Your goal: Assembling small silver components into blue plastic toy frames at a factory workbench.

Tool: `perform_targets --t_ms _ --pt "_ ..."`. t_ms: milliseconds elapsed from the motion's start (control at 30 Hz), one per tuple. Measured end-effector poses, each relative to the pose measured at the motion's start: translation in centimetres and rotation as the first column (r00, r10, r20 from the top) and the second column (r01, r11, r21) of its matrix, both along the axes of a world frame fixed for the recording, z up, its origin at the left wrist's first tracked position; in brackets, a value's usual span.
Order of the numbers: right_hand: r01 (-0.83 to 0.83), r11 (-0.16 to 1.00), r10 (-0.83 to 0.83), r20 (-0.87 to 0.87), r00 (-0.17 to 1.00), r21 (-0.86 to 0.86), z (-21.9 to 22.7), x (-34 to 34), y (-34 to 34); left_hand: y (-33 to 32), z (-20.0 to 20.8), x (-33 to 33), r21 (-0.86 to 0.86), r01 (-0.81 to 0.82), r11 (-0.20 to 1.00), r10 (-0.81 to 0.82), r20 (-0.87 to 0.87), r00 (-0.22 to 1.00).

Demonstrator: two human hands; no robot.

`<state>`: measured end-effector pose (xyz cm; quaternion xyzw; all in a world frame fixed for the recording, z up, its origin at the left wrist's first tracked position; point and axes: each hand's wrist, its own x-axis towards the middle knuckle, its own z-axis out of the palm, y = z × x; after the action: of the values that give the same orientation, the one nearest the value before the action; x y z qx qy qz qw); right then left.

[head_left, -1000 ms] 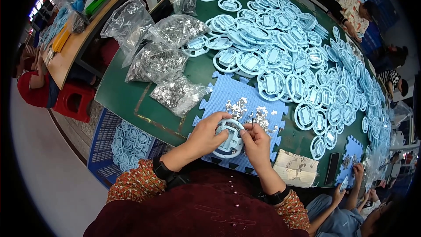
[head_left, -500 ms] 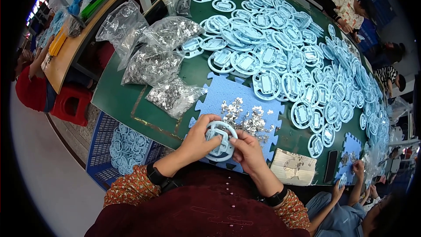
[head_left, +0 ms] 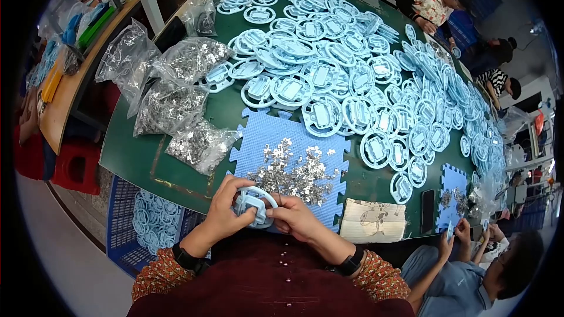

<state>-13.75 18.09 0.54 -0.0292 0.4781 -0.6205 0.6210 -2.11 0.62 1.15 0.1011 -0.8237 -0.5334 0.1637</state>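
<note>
Close to my body, at the near edge of the blue foam mat (head_left: 254, 132), I hold a round light-blue plastic part (head_left: 256, 199), a ring with a raised bar across it. My left hand (head_left: 222, 211) wraps its left side, the thumb lying over the middle. The fingers of my right hand (head_left: 298, 220) are closed at the ring's right edge; whether a small metal piece is also between them is hidden. Just beyond my hands, small silvery metal clips (head_left: 308, 179) lie in a loose heap on the mat.
A large pile of similar blue parts (head_left: 323, 76) covers the far and right table. Clear bags of metal pieces (head_left: 170, 108) stand at left. A blue crate (head_left: 120, 226) of parts sits below. Cardboard (head_left: 373, 220) and a phone (head_left: 427, 211) lie right, near a co-worker (head_left: 464, 276).
The whole view has shifted, so the table appears further left. The ring in my hands has tilted, and my right fingers have moved along its right edge. Both hands keep hold.
</note>
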Motion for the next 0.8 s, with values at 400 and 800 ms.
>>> perform_targets --t_ms 400,800 --pt "-0.137 0.986 0.008 -0.79 0.613 -0.096 0.4 -2.1 0.4 -0.9 0.2 -0.9 0.007 -0.011 1.0 0.012 -0.012 1.0" --pt "0.28 0.899 0.415 -0.861 -0.294 0.337 -2.2 -8.2 -3.3 -1.8 -1.3 0.0 0.155 -0.204 0.967 0.205 0.013 0.979"
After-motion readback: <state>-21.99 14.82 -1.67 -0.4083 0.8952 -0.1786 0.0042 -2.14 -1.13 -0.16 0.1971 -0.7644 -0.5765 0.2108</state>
